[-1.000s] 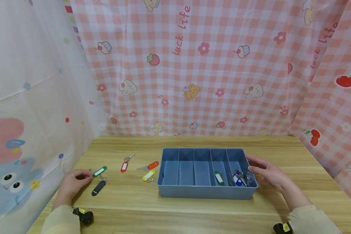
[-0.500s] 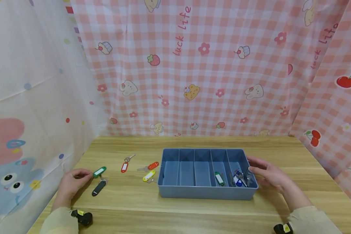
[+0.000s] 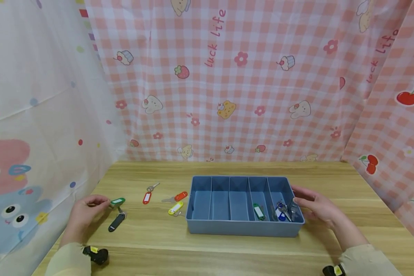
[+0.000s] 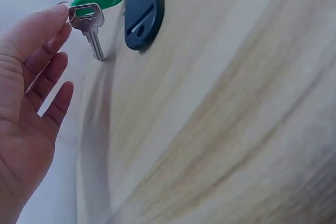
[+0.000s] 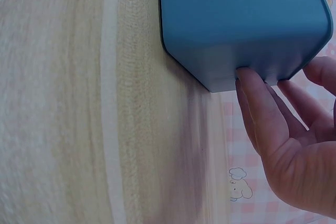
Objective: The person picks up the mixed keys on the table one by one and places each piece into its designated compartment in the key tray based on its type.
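In the head view my left hand [image 3: 86,214] is at the left of the table. Its thumb and fingertips pinch the ring of a key [image 4: 90,22] with a green key tag [image 3: 118,201], seen close in the left wrist view. Just below lies a black key tag [image 3: 117,222] with a ring. My right hand [image 3: 315,205] touches the right end of a blue divided box [image 3: 241,227], fingers fairly straight against the outer wall. A green-tagged key [image 3: 258,211] lies in the box's fourth compartment, and blue-tagged keys [image 3: 282,211] fill part of the rightmost one.
Between my left hand and the box lie a red-tagged key [image 3: 147,197], an orange-red tag with its key [image 3: 181,196] and a yellow-tagged key [image 3: 175,208]. The wooden table [image 3: 227,253] meets patterned cloth [image 3: 200,84] at the back and sides.
The green tag in my left hand has tilted slightly, while the hand has barely shifted. My right hand and the box stay in place.
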Demonstrator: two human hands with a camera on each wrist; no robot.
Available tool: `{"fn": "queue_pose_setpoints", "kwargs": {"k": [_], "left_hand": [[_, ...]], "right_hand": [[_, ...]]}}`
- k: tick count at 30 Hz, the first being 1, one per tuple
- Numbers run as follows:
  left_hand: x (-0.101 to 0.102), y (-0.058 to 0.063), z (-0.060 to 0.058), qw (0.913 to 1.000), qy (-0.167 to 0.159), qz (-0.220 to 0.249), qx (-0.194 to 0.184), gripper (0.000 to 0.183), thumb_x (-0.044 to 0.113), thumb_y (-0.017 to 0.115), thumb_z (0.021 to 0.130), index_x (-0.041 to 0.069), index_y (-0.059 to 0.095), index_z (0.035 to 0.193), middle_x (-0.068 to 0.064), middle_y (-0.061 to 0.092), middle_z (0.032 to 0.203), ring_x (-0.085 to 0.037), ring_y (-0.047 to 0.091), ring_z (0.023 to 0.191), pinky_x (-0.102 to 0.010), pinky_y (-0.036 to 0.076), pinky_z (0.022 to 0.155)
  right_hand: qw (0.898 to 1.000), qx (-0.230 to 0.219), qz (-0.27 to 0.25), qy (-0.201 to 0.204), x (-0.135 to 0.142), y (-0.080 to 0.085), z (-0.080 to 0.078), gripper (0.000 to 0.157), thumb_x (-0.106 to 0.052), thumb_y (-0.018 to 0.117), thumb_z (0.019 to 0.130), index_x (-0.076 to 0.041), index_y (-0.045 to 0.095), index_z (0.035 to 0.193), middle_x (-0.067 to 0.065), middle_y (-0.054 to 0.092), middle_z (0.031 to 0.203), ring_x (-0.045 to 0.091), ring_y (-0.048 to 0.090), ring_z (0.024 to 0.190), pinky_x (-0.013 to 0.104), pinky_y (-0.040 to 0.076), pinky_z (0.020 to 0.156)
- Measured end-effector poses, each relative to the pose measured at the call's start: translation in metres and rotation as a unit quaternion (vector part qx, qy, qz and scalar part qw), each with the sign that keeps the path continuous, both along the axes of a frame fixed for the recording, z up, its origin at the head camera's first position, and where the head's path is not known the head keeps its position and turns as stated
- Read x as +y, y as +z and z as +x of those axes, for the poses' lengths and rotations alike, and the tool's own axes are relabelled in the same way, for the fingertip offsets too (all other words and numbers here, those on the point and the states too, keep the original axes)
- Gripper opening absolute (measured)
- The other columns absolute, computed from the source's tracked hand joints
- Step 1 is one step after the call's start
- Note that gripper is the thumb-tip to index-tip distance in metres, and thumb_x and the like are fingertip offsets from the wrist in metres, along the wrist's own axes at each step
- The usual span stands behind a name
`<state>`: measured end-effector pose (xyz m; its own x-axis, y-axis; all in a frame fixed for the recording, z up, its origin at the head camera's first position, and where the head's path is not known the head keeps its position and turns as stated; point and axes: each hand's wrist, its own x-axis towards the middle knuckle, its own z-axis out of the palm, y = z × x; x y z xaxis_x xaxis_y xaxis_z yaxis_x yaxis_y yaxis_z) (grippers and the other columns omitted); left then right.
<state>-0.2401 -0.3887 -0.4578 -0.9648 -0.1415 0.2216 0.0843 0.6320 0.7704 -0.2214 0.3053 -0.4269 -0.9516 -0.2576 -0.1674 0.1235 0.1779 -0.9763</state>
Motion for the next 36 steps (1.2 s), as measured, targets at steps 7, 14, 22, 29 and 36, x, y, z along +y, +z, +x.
{"fn": "queue_pose_setpoints", "kwargs": {"k": [7, 14, 22, 29, 36], "left_hand": [[0.003, 0.005, 0.0, 0.9998, -0.014, 0.012, 0.012, 0.025, 0.016, 0.074, 0.091, -0.007, 0.07, 0.1, -0.001, 0.07, 0.082, -0.007, 0.058, 0.073, -0.02, 0.047, 0.065], [0.009, 0.014, -0.002, 0.9991, -0.02, -0.028, 0.024, 0.024, 0.019, 0.074, 0.091, -0.003, 0.072, 0.1, 0.003, 0.069, 0.087, -0.002, 0.057, 0.076, -0.017, 0.046, 0.067], [0.022, 0.029, -0.004, 0.9989, -0.011, -0.045, -0.001, 0.029, 0.028, 0.074, 0.092, 0.0, 0.073, 0.101, -0.003, 0.07, 0.093, -0.008, 0.055, 0.081, -0.021, 0.047, 0.067], [0.034, 0.04, -0.008, 0.9974, -0.02, -0.069, 0.004, 0.03, 0.032, 0.072, 0.092, 0.003, 0.074, 0.101, -0.006, 0.07, 0.096, -0.016, 0.058, 0.091, -0.025, 0.047, 0.072], [0.046, 0.048, -0.012, 0.9959, -0.039, -0.078, 0.026, 0.029, 0.03, 0.071, 0.094, 0.003, 0.074, 0.102, -0.01, 0.071, 0.1, -0.022, 0.058, 0.099, -0.028, 0.047, 0.077]], "right_hand": [[1.0, 0.0, -0.003, 0.004, 0.001, -0.002, 0.0, 0.064, -0.016, 0.056, 0.102, 0.006, 0.023, 0.153, 0.033, 0.021, 0.155, 0.013, 0.058, 0.11, 0.044, 0.052, 0.091], [1.0, 0.0, -0.006, -0.001, 0.0, -0.002, 0.0, 0.063, -0.015, 0.057, 0.102, 0.005, 0.025, 0.152, 0.033, 0.023, 0.155, 0.012, 0.059, 0.109, 0.044, 0.052, 0.091], [1.0, -0.004, -0.008, -0.002, 0.001, -0.002, -0.001, 0.063, -0.015, 0.057, 0.102, 0.005, 0.025, 0.153, 0.032, 0.024, 0.154, 0.013, 0.058, 0.11, 0.044, 0.052, 0.091], [1.0, -0.005, -0.001, -0.006, 0.0, -0.001, 0.001, 0.065, -0.016, 0.058, 0.101, 0.005, 0.024, 0.153, 0.033, 0.025, 0.154, 0.015, 0.058, 0.111, 0.045, 0.051, 0.092], [1.0, -0.003, 0.012, -0.005, 0.0, 0.002, 0.001, 0.066, -0.018, 0.059, 0.101, 0.004, 0.024, 0.153, 0.033, 0.025, 0.154, 0.017, 0.057, 0.113, 0.045, 0.051, 0.094]]}}
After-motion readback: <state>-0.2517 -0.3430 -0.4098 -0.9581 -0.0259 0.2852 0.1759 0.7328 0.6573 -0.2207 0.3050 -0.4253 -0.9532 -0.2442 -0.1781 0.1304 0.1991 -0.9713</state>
